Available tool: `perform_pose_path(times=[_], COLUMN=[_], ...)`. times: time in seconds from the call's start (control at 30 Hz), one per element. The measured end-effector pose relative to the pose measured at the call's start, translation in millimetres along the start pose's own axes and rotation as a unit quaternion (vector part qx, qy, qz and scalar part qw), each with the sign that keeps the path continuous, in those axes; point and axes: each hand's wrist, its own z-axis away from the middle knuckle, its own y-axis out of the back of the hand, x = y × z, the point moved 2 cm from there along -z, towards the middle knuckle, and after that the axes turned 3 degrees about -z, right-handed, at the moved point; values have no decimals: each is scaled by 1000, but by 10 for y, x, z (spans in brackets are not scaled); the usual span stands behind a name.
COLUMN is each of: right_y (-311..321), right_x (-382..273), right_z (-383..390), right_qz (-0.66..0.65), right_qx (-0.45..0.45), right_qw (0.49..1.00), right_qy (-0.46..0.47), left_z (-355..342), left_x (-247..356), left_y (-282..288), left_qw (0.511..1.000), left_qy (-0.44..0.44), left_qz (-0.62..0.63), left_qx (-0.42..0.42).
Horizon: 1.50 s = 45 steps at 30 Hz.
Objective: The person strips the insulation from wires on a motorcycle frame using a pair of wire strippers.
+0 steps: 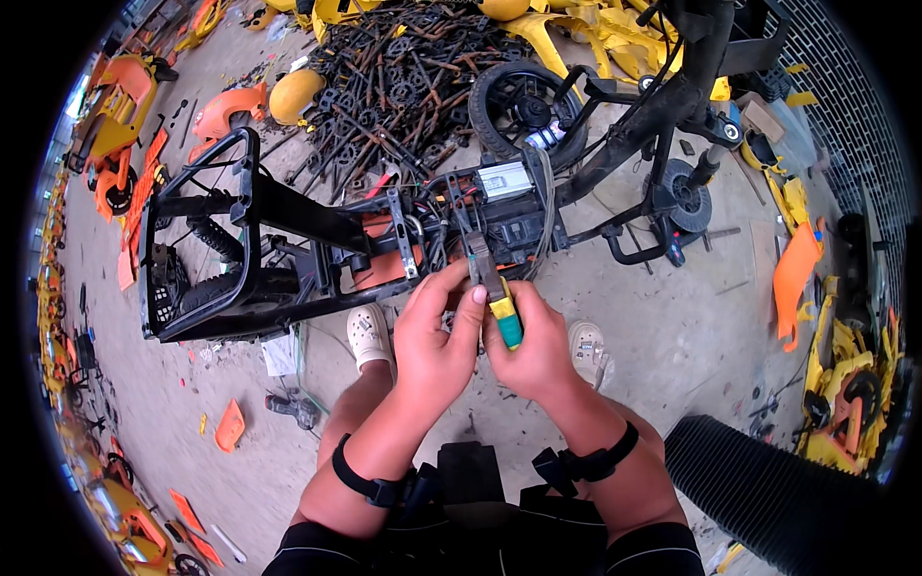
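Above the black vehicle frame point(307, 230), my right hand point(534, 346) is closed around pliers point(505, 319) with yellow and green grips. Their grey metal head points away from me, toward the exposed wiring point(440, 235). Against the left side of the pliers, my left hand point(437, 331) is closed with thumb and forefinger pinched together. What lies in that pinch is hidden by the fingers. Just beyond the hands, a silver metal box point(503, 180) sits on the frame beside loose grey cables point(548, 206).
Behind the frame lies a heap of rusty metal parts point(394, 86) next to a black wheel point(523, 110). A power drill point(293, 410) and an orange panel point(230, 425) rest on the floor at left. A black ribbed object point(759, 490) occupies the lower right.
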Motion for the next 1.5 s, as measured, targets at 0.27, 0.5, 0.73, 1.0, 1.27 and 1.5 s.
perform_pose_path(times=[0.27,0.5,0.73,1.0,1.27,1.5], right_y=[-45,29,-19,-46,-25,114], right_x=[-54,-23,3,68,127,76], right_z=[-3,-2,77,128,272,283], right_qz=[-13,45,38,96,124,181], right_qx=[1,-7,-51,-92,-149,-173], right_qw=[1000,999,997,990,978,965], right_qy=[-15,7,-40,-52,-80,-75], left_z=[-62,-111,-84,-31,84,106], left_x=[96,127,27,-111,-244,-298], left_y=[64,165,346,536,683,728], left_qw=[993,991,980,964,924,897], left_qy=[76,32,43,41,19,-21], left_qz=[22,-54,-91,-153,-262,-325], left_qx=[-82,-116,-171,-211,-279,-301])
